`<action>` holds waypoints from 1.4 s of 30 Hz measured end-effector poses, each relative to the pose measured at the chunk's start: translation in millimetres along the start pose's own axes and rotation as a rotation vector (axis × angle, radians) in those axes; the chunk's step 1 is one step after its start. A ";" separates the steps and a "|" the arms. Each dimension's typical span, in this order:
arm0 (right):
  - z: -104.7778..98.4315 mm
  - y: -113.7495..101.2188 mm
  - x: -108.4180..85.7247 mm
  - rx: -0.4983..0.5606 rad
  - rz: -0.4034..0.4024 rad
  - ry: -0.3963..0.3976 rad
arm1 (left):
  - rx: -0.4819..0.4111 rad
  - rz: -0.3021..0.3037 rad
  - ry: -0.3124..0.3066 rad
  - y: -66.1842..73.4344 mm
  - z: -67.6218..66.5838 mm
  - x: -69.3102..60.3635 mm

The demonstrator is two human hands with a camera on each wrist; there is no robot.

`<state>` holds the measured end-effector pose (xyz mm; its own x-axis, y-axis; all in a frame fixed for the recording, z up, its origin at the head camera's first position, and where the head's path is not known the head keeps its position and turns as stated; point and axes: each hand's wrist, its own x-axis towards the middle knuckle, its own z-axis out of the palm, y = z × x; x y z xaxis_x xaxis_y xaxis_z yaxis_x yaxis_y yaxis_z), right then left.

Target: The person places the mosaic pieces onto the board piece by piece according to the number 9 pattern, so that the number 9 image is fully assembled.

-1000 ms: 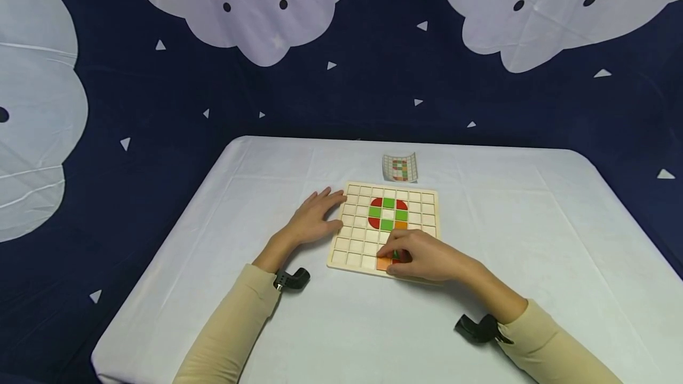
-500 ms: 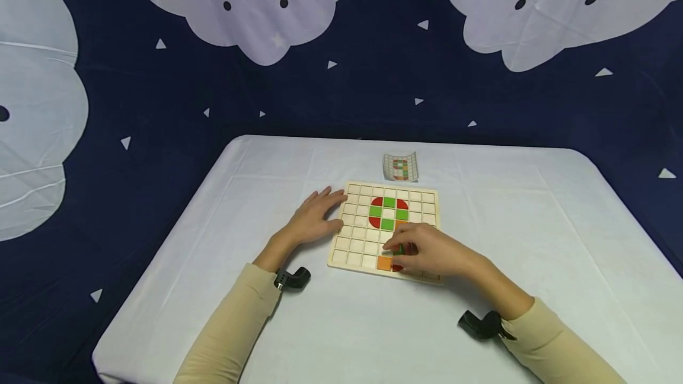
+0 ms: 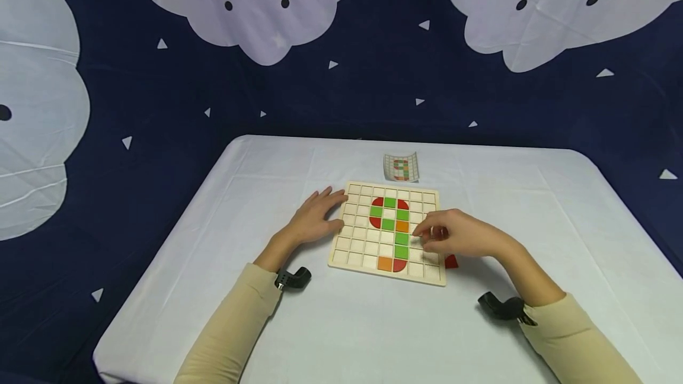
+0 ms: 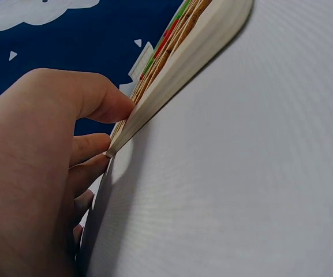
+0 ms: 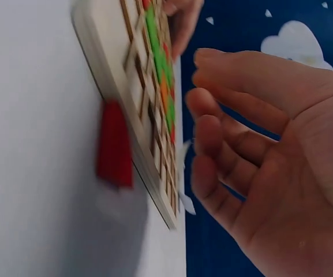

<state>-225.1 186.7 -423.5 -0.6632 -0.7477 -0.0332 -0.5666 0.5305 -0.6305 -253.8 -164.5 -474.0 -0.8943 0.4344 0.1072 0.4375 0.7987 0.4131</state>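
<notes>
A square wooden grid board [image 3: 352,256] lies on the table with red, green and orange tiles set in some cells. An orange tile [image 3: 385,263] and a rounded red tile [image 3: 399,265] sit side by side in its near row. My left hand [image 3: 315,217] rests at the board's left edge, thumb and fingertips touching the rim. Over the board's right side hovers my right hand [image 3: 461,233], fingers loosely bent; the right wrist view shows nothing between them. Just off the board's right edge, a red piece [image 5: 114,147] lies on the table, partly hidden by that hand in the head view.
A small curled pattern card [image 3: 401,168] with a printed coloured grid stands behind the board. The table [image 3: 267,336] has a white cloth. Behind it hangs a dark blue backdrop [image 3: 373,99] with clouds and triangles.
My right hand has moved away from the near-row tiles, up and to the right, uncovering the green column, the rounded red tile and the loose red piece. The left hand stays put.
</notes>
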 end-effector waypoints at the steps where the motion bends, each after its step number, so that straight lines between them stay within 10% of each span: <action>1: -2.5 1.4 -2.1 0.005 0.015 -0.003 | 0.000 0.000 0.000 0.0 -0.1 0.0; 20: -16.0 23.9 -20.7 0.058 0.165 -0.232 | 0.006 -0.010 -0.006 1.5 -1.2 0.2; 42: -15.6 18.0 -19.0 -0.006 0.223 -0.179 | 0.001 -0.016 0.001 1.5 -0.2 -0.2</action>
<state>-230.3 216.7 -422.1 -0.6754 -0.6705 -0.3072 -0.4198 0.6920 -0.5873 -252.9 -163.5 -473.2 -0.9012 0.4214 0.1016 0.4234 0.8058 0.4140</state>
